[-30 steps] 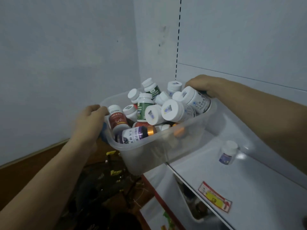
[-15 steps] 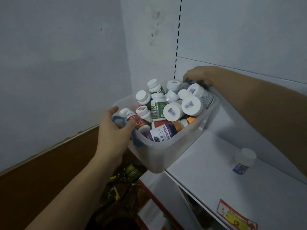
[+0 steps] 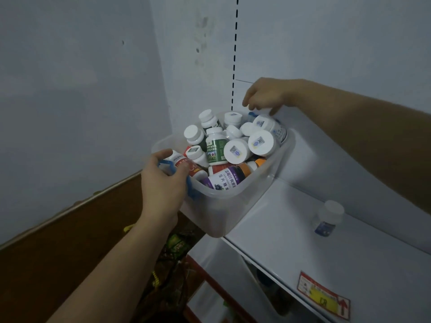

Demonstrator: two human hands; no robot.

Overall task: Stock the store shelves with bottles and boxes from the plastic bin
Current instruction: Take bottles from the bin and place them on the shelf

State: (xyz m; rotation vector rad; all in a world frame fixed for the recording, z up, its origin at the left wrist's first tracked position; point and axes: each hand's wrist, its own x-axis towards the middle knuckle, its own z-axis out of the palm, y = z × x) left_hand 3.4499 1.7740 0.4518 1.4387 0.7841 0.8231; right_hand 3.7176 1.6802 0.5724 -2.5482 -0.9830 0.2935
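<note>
Many bottles (image 3: 235,150), white-capped, heaped in the clear bin (image 3: 235,206). The bin sits half on the left end of the white shelf (image 3: 275,248), its near corner overhanging the edge. Left hand (image 3: 163,183) grips the near rim, fingers curled over a blue handle (image 3: 166,165), thumb inside against a red-labelled bottle (image 3: 186,165). Right hand (image 3: 263,95) hovers at the far rim, fingers loosely bent downward, tips at the rim; whether they hold anything, cannot tell. One lone bottle (image 3: 327,217) stands upright on the shelf, well apart from the bin, under the right forearm. Price tag (image 3: 323,296) on the shelf's front edge. Grey wall (image 3: 70,78) to the left. Clutter (image 3: 172,264) on the floor below, dim.
</note>
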